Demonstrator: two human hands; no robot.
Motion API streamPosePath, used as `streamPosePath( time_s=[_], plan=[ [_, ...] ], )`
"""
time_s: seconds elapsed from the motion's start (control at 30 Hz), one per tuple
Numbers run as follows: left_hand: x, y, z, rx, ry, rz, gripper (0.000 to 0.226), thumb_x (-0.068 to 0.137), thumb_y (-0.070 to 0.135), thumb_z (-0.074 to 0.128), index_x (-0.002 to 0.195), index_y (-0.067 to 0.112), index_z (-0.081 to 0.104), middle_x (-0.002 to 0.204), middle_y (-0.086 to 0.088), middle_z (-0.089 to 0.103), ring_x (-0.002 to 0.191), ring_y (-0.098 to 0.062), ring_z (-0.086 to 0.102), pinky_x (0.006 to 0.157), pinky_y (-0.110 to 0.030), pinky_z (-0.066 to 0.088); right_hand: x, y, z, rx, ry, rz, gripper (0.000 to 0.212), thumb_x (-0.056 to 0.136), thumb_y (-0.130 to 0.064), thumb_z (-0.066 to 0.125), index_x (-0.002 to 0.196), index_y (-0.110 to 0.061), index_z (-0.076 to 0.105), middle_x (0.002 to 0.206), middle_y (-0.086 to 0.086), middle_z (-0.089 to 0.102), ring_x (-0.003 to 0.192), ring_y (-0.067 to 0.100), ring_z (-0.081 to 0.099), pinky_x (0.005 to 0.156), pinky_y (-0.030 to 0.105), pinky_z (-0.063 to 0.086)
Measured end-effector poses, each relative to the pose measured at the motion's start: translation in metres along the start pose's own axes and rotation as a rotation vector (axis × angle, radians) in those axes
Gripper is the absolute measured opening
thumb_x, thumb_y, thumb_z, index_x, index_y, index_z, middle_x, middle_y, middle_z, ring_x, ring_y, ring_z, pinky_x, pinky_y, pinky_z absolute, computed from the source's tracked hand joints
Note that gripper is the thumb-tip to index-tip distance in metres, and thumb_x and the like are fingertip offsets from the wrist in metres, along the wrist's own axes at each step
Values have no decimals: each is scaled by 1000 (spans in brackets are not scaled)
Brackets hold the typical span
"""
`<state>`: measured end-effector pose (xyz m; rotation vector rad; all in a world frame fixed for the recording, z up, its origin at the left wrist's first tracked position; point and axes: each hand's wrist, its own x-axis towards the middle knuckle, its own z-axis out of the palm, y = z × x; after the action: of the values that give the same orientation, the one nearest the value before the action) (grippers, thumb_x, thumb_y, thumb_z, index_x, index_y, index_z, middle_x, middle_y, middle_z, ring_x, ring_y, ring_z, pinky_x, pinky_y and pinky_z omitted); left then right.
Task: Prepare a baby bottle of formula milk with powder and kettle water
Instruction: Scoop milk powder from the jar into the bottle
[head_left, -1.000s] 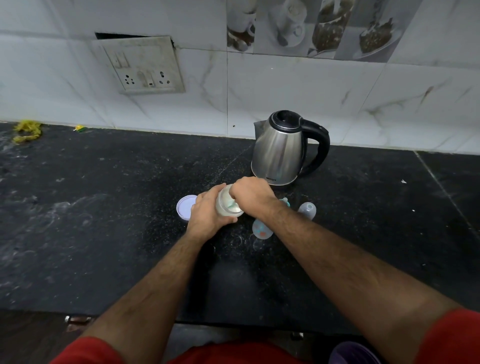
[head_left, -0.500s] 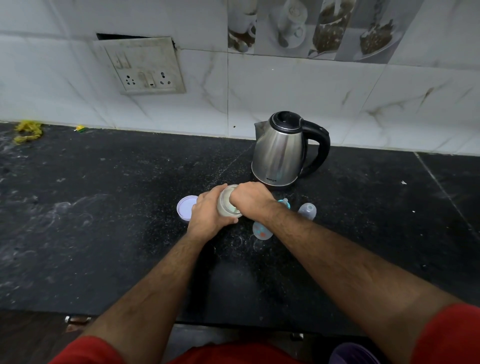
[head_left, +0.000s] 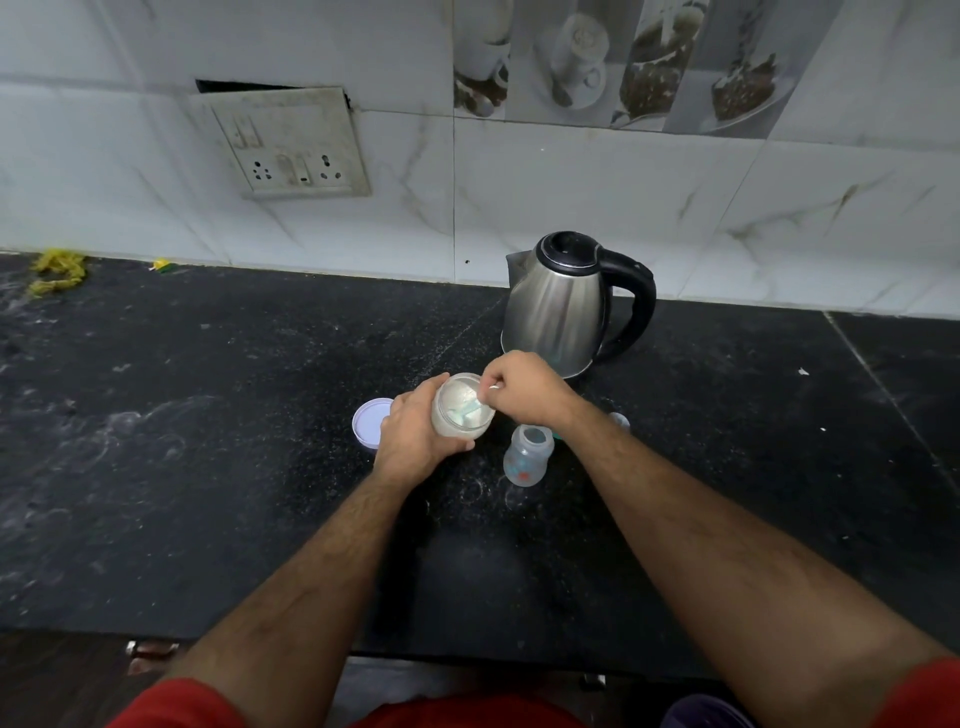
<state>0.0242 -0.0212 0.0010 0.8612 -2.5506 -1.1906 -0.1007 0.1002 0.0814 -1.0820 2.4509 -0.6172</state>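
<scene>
My left hand grips a clear jar of white powder, tilted toward me with its mouth open. My right hand pinches the handle of a pale scoop whose bowl sits inside the jar. The small open baby bottle stands upright on the black counter just right of the jar. A steel kettle with a black lid and handle stands behind my right hand. The jar's white lid lies flat to the left, partly behind my left hand.
A small clear cap peeks out behind my right forearm. The black stone counter ends at a front edge near my body. A wall socket plate sits on the tiles; yellow scraps lie far left.
My right hand has lifted off the jar's mouth and moved slightly right, now holding the scoop in the powder. The jar's opening and the baby bottle show more fully.
</scene>
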Motion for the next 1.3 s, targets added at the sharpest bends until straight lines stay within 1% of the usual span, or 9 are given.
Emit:
streamPosePath(
  time_s=[0.07,0.13,0.23,0.47,0.63,0.87,1.03,1.17,1.3],
  plan=[
    [1,0,0,-2,-1,-12,103,55,33,93,143,38,39,135,3,55,131,-20,43,108,-44,40,-3,7,-5,137,42,63,19,83,-5,63,68,-14,72,75,-8,71,74,2,66,70,29,55],
    [1,0,0,-5,-2,-15,103,54,34,93,142,38,38,135,3,56,131,-20,44,108,-45,40,-5,14,-6,261,67,136,16,84,-2,65,70,-5,74,62,-11,68,54,-8,59,55,17,45],
    [2,0,1,1,6,-8,102,54,34,93,141,37,40,135,5,57,130,-20,45,107,-46,40,-8,22,-6,381,109,210,11,84,-1,67,77,2,74,48,-13,62,38,-7,50,45,13,36],
    [1,0,2,6,15,-8,101,54,34,92,141,35,40,133,5,58,129,-20,46,106,-47,41,-9,22,-1,298,144,188,15,83,-5,68,71,-11,76,55,-14,65,46,-7,54,55,21,43],
    [1,1,2,7,22,-6,99,54,35,92,139,37,41,132,8,59,127,-20,48,105,-48,42,-10,21,0,206,132,167,27,85,-10,68,63,-27,70,70,-10,71,68,6,64,71,31,57],
    [2,0,4,16,26,-8,100,53,36,92,138,38,40,130,8,60,125,-20,50,102,-48,44,-13,19,3,236,121,178,28,86,-11,68,62,-27,68,62,-11,66,60,3,57,63,29,51],
    [3,-1,3,11,27,-2,99,52,38,91,137,38,40,129,9,61,125,-20,50,102,-50,44,-14,20,3,400,132,207,15,83,-7,72,69,-11,75,62,-9,68,64,1,60,65,23,46],
    [4,-2,4,-10,27,-2,97,52,38,91,136,39,41,126,10,62,123,-20,52,101,-50,45,-15,20,1,507,146,249,13,82,-5,71,70,-5,75,54,-7,65,50,3,51,55,24,42],
    [6,-6,5,-106,25,-26,92,50,41,89,130,43,43,121,12,64,118,-19,55,99,-48,47,-17,23,-4,638,155,276,11,84,-6,69,75,-6,75,65,4,71,50,11,48,50,24,41]
  ],
)
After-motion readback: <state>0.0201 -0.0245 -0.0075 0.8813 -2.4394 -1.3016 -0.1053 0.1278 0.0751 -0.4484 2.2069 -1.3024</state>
